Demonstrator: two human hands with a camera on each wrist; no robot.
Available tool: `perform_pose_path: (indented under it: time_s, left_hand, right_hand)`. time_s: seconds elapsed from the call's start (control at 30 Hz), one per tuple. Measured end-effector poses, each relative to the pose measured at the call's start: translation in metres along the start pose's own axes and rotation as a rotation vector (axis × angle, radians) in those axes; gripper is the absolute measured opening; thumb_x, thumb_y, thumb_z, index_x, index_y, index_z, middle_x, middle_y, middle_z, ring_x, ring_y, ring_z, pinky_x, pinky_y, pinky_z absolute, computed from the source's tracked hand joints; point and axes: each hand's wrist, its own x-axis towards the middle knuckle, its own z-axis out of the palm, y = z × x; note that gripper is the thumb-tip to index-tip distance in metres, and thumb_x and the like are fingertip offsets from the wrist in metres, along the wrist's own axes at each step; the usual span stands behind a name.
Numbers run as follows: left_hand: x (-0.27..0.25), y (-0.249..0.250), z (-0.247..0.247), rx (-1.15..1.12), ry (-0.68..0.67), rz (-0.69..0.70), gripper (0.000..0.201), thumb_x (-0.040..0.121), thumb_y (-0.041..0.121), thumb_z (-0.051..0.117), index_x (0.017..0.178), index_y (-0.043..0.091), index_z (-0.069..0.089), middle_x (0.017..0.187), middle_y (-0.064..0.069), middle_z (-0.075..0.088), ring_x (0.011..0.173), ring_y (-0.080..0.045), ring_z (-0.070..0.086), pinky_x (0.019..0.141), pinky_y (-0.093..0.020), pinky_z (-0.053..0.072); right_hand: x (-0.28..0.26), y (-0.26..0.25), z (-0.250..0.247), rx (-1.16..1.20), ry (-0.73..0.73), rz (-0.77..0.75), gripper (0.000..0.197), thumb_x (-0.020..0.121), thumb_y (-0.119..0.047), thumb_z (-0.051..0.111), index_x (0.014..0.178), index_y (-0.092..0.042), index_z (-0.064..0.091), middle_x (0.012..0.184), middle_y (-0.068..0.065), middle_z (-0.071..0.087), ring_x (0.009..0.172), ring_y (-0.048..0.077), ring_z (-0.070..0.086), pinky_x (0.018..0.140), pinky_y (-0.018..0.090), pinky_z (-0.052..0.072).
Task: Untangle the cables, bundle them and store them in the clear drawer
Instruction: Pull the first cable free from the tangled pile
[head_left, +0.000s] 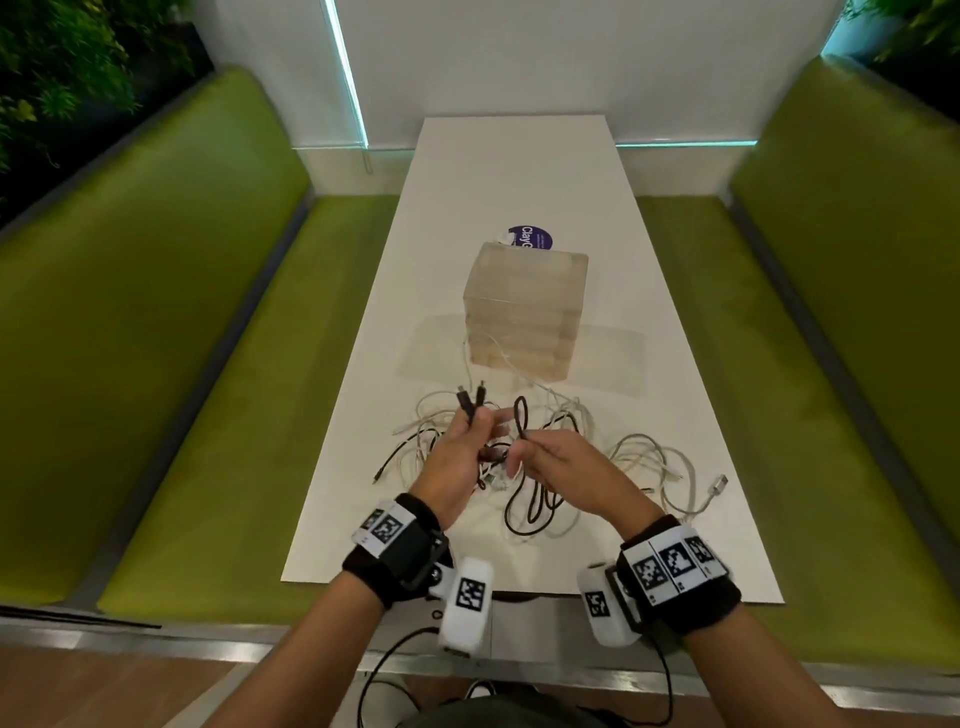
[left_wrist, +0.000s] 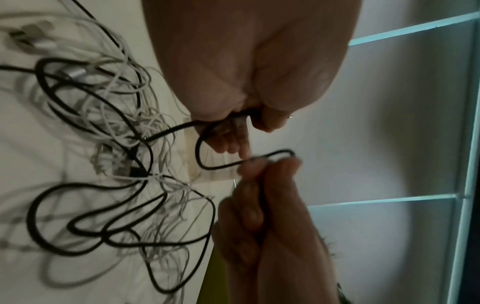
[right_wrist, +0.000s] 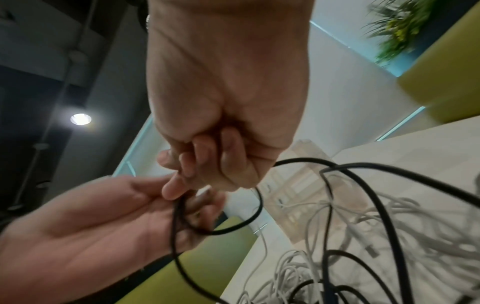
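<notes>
Purple round sticker (head_left: 535, 236) behind the clear drawer unit (head_left: 524, 312), lettered "Clay", rest hidden. Clear drawer unit mid-table (head_left: 467, 171), frosted, several stacked drawers, count unclear. Tangle of white cables (head_left: 644, 462) and black cables (head_left: 530, 506) spread just in front, number unclear. Left hand (head_left: 457, 457) gripping two black plug ends (head_left: 470, 400), upright. Right hand (head_left: 566, 467) pinching a black cable loop (head_left: 519, 415). Two green benches (head_left: 208, 415) flanking.
</notes>
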Motion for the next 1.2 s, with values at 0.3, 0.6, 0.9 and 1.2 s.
perform_pose_path:
  time_s: [0.3,0.6,0.9,1.2]
  left_hand:
    - [-0.007,0.008,0.017,-0.296,-0.14,0.028,0.023,0.099,0.028,0.037,0.097,0.009,0.049,0.099,-0.01,0.074,0.1,-0.016,0.068,0.073,-0.021,0.051]
    - [0.002,0.044,-0.014,-0.446,0.122,0.223,0.028,0.105,0.015,0.029,0.081,0.013,0.043,0.05,0.006,0.049,0.054,-0.012,0.061,0.063,-0.027,0.055]
    - [0.004,0.062,-0.069,-0.386,0.244,0.288,0.02,0.103,0.023,0.037,0.088,0.019,0.05,0.054,0.01,0.038,0.043,-0.003,0.026,0.043,-0.016,0.024]
    - [-0.008,0.005,0.012,0.409,-0.085,0.174,0.009,0.095,0.024,0.056,0.1,0.024,0.064,0.081,0.013,0.063,0.071,0.006,0.055,0.076,-0.024,0.045]
  right_hand:
    - [0.004,-0.011,-0.004,0.033,-0.085,0.036,0.024,0.099,-0.025,0.045,0.081,-0.026,0.062,0.068,-0.007,0.058,0.052,0.0,0.044,0.055,0.016,0.037]
    - [0.003,0.03,-0.017,-0.244,-0.119,0.271,0.03,0.094,-0.037,0.052,0.071,-0.019,0.061,0.067,-0.008,0.06,0.061,0.008,0.055,0.055,0.014,0.038]
    - [0.0,0.066,-0.038,-0.13,0.192,0.364,0.035,0.097,-0.021,0.046,0.064,-0.011,0.056,0.059,0.006,0.052,0.051,0.018,0.044,0.049,0.024,0.034]
    - [0.013,0.0,-0.015,-0.284,0.13,0.114,0.028,0.096,-0.019,0.042,0.085,-0.017,0.067,0.08,0.002,0.068,0.078,0.018,0.061,0.078,0.035,0.048]
